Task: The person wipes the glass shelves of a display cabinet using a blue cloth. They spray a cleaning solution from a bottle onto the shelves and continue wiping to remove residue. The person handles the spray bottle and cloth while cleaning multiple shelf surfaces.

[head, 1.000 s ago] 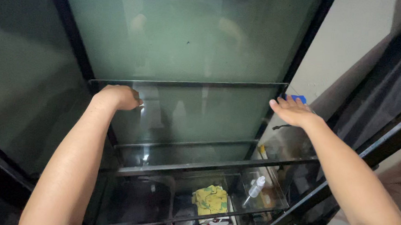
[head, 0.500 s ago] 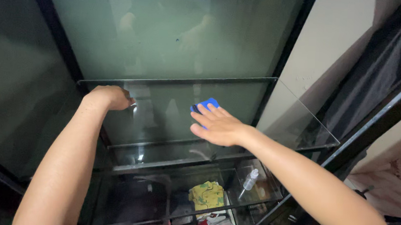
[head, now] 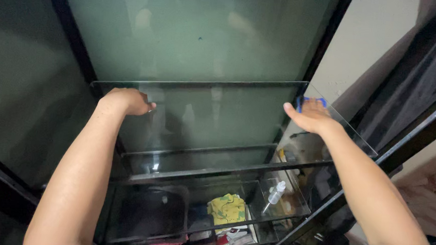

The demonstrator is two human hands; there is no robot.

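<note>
A clear glass shelf (head: pixel 218 112) spans a black-framed cabinet with a frosted green glass back. My left hand (head: pixel 126 101) is curled into a fist and rests on the shelf's left part. My right hand (head: pixel 310 115) lies flat at the shelf's far right end and presses a blue cloth (head: pixel 311 100) onto the glass; only the cloth's blue edge shows past my fingers.
Below hang more glass shelves (head: pixel 196 154). The lowest holds a small white dropper bottle (head: pixel 277 191), a yellow patterned cloth (head: pixel 229 209) and a dark pan-like object (head: pixel 147 209). A beige wall (head: pixel 369 41) and a black frame (head: pixel 414 134) stand on the right.
My right hand has slid the blue cloth from the shelf's middle to its right end. My left hand has stayed on the left part of the shelf.
</note>
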